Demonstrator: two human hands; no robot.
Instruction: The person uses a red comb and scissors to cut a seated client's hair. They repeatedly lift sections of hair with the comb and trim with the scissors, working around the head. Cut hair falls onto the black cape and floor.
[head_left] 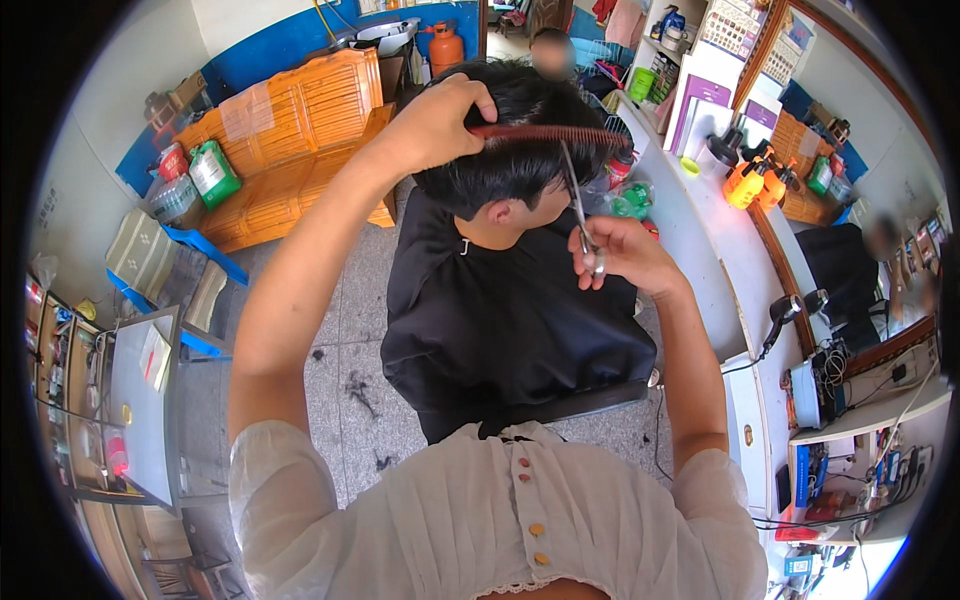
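A seated person with black hair (520, 150) wears a black cape (500, 320) right in front of me. My left hand (435, 120) grips a dark red comb (550, 133) laid across the top of the hair. My right hand (620, 255) holds silver scissors (578, 205) with the blades pointing up toward the comb, beside the person's head.
An orange wooden bench (290, 150) stands at the back left with bottles on it. A white counter (720, 250) runs along the right with orange spray bottles (750, 180), a black hair dryer (785, 310) and a mirror. Hair clippings (360, 390) lie on the tiled floor. A glass cabinet (120, 400) is at the left.
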